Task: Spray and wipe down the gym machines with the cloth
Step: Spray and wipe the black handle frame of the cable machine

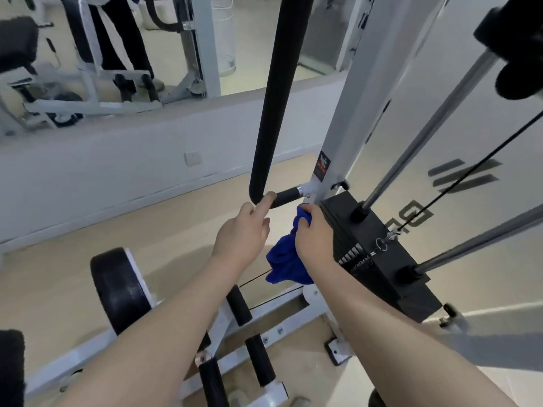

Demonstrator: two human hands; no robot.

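Nearest the camera, two bare forearms extend forward over the low white frame point(273, 311) of a cable machine, which carries several short black foam rollers point(238, 305) and a round black pad point(119, 290) edged in white at the left. The left hand point(242, 235) reaches ahead with its fingers loosely bent; one fingertip touches the end of a short black grip point(285, 198) that projects sideways from the white upright post point(349, 113); the hand holds nothing that can be seen. The right hand point(314, 233) has its fingers curled round a bunched blue cloth point(289, 257), gripping it near the top while the rest hangs below the wrist. The cloth's upper end sits just beside the junction of grip and post, and against the near face of the black weight stack point(379, 254); whether it actually touches the post cannot be determined. Two chrome guide rods point(426, 133) rise at an angle from the top of the stack, and a thin black cable point(470, 174) runs up from a clip at its centre. A long black padded bar point(279, 92) hangs down just left of the post, its rounded lower end beside the left fingertips. Behind the stack is a pale panel bearing dark lettering point(464, 177), only partly legible. Further off, a white wall with a socket point(193, 158) runs across the tan floor point(73, 245), and above it a mirror point(117, 54) reflects white machine frames and dark pads
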